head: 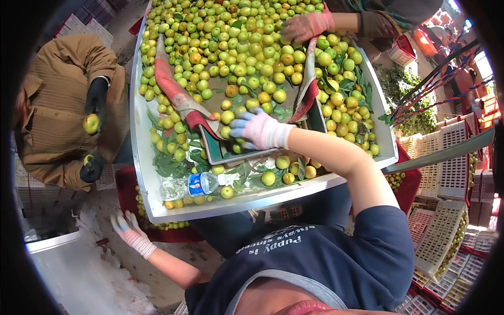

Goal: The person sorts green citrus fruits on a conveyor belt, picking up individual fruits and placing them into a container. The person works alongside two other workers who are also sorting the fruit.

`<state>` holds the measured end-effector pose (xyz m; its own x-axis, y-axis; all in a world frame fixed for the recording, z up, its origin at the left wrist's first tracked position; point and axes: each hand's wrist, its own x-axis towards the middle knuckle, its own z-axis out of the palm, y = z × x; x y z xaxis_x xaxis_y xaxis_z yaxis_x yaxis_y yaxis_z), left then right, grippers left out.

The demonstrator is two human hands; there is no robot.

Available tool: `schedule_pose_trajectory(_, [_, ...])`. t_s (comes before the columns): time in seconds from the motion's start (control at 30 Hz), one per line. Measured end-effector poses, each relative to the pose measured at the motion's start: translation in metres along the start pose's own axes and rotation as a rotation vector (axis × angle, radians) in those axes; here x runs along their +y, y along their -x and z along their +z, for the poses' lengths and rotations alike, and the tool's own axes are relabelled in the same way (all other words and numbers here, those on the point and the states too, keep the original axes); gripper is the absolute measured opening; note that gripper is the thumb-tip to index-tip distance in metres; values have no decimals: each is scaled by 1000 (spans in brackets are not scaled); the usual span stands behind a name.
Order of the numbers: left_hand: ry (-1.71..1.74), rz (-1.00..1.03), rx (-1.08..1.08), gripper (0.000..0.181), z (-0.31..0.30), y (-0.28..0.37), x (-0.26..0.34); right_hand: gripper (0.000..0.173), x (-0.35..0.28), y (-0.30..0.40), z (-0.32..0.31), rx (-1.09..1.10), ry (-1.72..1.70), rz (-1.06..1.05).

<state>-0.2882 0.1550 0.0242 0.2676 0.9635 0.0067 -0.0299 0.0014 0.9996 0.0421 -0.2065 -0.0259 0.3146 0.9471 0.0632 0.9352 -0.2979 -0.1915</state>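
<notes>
My right hand (258, 129), in a pink and white glove with bluish fingertips, reaches over the near end of a metal-edged chute (244, 158). Its fingers spread across small yellow-green fruits (227, 117) that look like jujubes; the palm is hidden. Red and grey cloth strips (173, 88) line both sides of the chute. My left hand (130, 232), gloved alike, is held out left of the white sorting table (252, 202), fingers apart and empty. On the table's near left lies a clear plastic bottle (193, 185) with a blue label, among loose fruits and green leaves (169, 164).
A person in a brown jacket (67, 110) at left holds a fruit (91, 124) in a dark glove. Another person's gloved hand (305, 27) touches the fruit pile at top right. Plastic crates (441, 232) stand at right; a grey bar (441, 151) meets the table corner.
</notes>
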Motion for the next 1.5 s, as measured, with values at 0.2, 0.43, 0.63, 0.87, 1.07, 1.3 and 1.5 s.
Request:
schedule_pose_trajectory(0.2, [-166, 203, -851, 50, 209, 113, 50, 34, 59, 57, -36, 260, -371, 362])
schedule_pose_trajectory(0.43, [-1149, 559, -1058, 79, 328, 136, -38, 63, 60, 30, 0, 66, -126, 533])
schedule_pose_trajectory(0.63, [-1337, 585, -910, 83, 336, 125, -64, 49, 81, 8, -29, 241, -159, 404])
schedule_pose_trajectory(0.87, [-1369, 560, -871, 90, 351, 127, -55, 55, 71, -88, -10, 84, 80, 478])
schedule_pose_trajectory(1.07, [-1343, 269, -1162, 91, 337, 128, -28, 44, 52, -31, -28, -96, -347, 220])
schedule_pose_trajectory(1.3, [-1321, 129, -1146, 98, 345, 123, -28, 35, 151, 2, -60, 169, 363, 902])
schedule_pose_trajectory(1.5, [-1281, 127, -1240, 90, 347, 114, -53, 42, 68, -21, -32, -36, 374, 541])
